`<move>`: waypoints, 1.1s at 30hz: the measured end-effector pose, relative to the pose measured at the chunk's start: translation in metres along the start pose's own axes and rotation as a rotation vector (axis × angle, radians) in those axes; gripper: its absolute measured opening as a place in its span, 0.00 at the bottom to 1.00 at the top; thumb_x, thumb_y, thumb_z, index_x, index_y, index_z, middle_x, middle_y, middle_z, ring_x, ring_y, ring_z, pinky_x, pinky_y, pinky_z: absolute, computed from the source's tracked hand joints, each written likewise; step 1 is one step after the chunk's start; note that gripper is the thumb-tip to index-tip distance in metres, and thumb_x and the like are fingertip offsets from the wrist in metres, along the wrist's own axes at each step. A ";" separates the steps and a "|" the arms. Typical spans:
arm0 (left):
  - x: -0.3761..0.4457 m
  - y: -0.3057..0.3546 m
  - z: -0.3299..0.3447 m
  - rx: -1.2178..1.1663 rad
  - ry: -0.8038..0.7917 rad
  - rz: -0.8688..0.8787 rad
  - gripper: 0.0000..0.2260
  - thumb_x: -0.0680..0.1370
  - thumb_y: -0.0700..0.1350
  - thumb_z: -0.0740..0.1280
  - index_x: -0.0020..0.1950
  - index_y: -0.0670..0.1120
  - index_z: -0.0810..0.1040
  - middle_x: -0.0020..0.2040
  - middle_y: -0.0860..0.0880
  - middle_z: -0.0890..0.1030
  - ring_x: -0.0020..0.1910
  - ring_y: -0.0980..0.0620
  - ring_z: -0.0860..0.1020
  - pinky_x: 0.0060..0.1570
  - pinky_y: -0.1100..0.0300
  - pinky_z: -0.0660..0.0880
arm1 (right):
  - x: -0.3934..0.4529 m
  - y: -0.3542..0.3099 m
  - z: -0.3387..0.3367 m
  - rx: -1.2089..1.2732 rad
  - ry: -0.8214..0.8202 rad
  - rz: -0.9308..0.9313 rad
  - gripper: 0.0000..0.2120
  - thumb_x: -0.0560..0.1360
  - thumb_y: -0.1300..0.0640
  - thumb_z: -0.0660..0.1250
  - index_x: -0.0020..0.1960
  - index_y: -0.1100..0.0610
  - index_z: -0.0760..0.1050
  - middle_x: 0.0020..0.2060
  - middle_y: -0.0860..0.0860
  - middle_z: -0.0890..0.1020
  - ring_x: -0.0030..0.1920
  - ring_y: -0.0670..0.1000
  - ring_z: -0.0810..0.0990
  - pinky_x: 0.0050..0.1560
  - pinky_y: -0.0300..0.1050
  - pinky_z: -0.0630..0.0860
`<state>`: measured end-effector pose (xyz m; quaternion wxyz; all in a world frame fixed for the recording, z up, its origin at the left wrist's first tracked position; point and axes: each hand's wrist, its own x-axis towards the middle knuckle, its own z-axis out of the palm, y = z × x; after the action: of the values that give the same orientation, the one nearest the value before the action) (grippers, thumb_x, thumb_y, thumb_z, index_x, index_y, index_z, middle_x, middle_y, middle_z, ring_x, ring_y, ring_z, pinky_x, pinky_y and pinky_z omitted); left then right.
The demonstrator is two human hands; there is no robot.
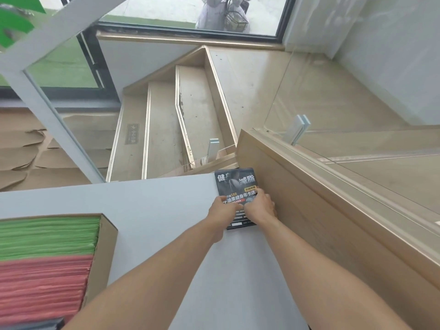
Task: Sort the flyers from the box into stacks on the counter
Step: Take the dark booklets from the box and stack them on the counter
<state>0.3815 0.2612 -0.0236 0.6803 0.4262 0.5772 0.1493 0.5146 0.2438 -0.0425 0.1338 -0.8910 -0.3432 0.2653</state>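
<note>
Both hands are lying on one stack of dark flyers (237,184) at the far right corner of the grey counter (152,210), pressed up against the wooden ledge (309,210) that runs along the counter's right side. The left hand (223,211) is resting on the stack's near left part, fingers reaching onto the printed face; the right hand (260,207) is sitting just beside it on the near right part, knuckles bent, fingers curling down at the stack's right edge by the ledge. Whether either hand is truly gripping or only pressing flat, I cannot tell. The far half of the stack is showing beyond the fingertips.

One cardboard box (104,246) is standing at the counter's near left, well apart from the stack. Inside it, two coloured bundles are showing edge-on: one of green flyers (47,236) farther away and one of red flyers (42,287) nearer, touching each other.
</note>
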 end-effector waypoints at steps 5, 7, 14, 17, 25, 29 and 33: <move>-0.006 0.006 0.004 -0.003 -0.008 -0.003 0.25 0.79 0.44 0.70 0.74 0.48 0.65 0.50 0.57 0.73 0.45 0.59 0.72 0.42 0.63 0.69 | 0.002 -0.003 -0.010 0.005 -0.022 -0.002 0.22 0.77 0.51 0.65 0.70 0.49 0.70 0.67 0.53 0.74 0.64 0.59 0.77 0.63 0.51 0.73; -0.006 0.006 0.006 0.035 0.028 0.023 0.30 0.78 0.45 0.71 0.77 0.48 0.62 0.64 0.52 0.73 0.56 0.53 0.74 0.53 0.59 0.74 | 0.002 -0.003 -0.012 0.018 -0.012 0.007 0.22 0.76 0.51 0.65 0.70 0.48 0.70 0.65 0.53 0.75 0.62 0.58 0.78 0.61 0.50 0.73; -0.012 0.011 0.006 0.133 0.005 0.071 0.33 0.77 0.45 0.71 0.80 0.50 0.61 0.72 0.49 0.71 0.61 0.49 0.72 0.62 0.54 0.72 | 0.001 -0.002 -0.008 0.012 -0.012 0.045 0.24 0.74 0.51 0.67 0.70 0.48 0.70 0.63 0.51 0.79 0.61 0.57 0.79 0.61 0.53 0.76; -0.013 0.016 0.007 0.168 -0.013 0.083 0.33 0.77 0.44 0.71 0.79 0.50 0.62 0.73 0.49 0.70 0.60 0.50 0.70 0.61 0.55 0.71 | 0.002 0.000 -0.006 0.005 -0.005 0.048 0.23 0.74 0.51 0.67 0.69 0.48 0.70 0.63 0.51 0.79 0.61 0.57 0.79 0.61 0.53 0.76; -0.011 0.018 0.007 0.222 -0.003 0.061 0.29 0.75 0.46 0.72 0.76 0.52 0.69 0.75 0.50 0.69 0.69 0.46 0.71 0.67 0.50 0.73 | 0.003 0.004 -0.011 0.036 -0.023 0.067 0.21 0.76 0.53 0.66 0.67 0.54 0.67 0.63 0.54 0.78 0.62 0.59 0.78 0.60 0.52 0.76; -0.015 0.017 0.000 0.175 -0.001 0.058 0.27 0.78 0.44 0.71 0.76 0.50 0.69 0.68 0.50 0.74 0.54 0.53 0.76 0.52 0.56 0.75 | -0.002 0.003 -0.011 0.037 -0.030 0.064 0.22 0.77 0.56 0.66 0.69 0.57 0.67 0.65 0.56 0.76 0.64 0.59 0.76 0.61 0.53 0.75; -0.027 0.011 -0.012 0.080 0.012 0.030 0.23 0.80 0.44 0.69 0.73 0.49 0.69 0.49 0.55 0.74 0.40 0.60 0.71 0.41 0.59 0.72 | -0.016 -0.009 -0.010 -0.058 0.030 -0.053 0.21 0.77 0.56 0.63 0.70 0.56 0.68 0.68 0.56 0.72 0.68 0.59 0.71 0.67 0.55 0.70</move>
<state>0.3662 0.2534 0.0024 0.6570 0.4610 0.5802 0.1388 0.5054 0.2388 -0.0239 0.1202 -0.8889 -0.3723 0.2383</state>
